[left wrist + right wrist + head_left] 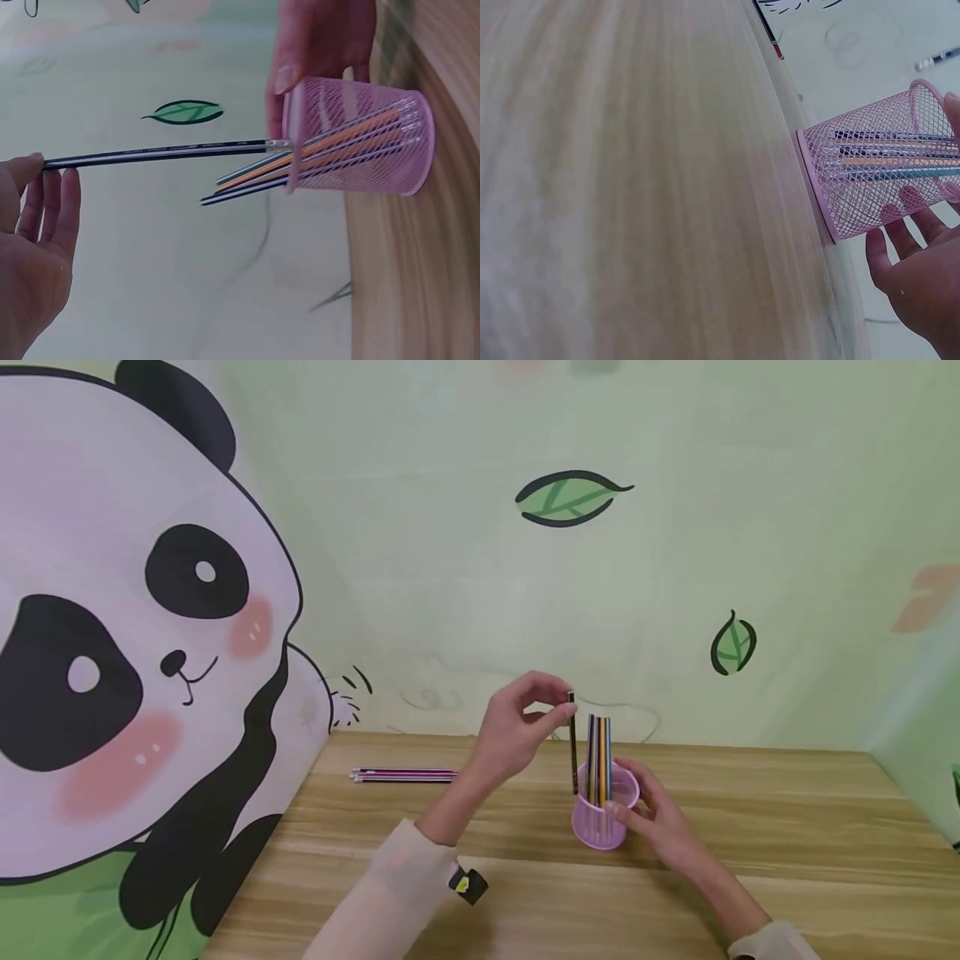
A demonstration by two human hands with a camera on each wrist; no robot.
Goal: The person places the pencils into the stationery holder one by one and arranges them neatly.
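Pink cup [859, 208], dark pencil [157, 154] near rim [295, 112], space inside

There are one left hand [516, 727], one right hand [654, 814], two sleeves [393, 893], one cup [598, 835], one table [750, 835], one panda [135, 577], two whole leaves [567, 499], one held pencil [573, 747], at least three pencils in the cup [599, 760] and several pencils lying on the table [405, 774], both bunches too tight to count exactly.

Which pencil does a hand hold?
The dark pencil pinched near its top by the left hand; other pencils stand in the pink cup or lie on the table.
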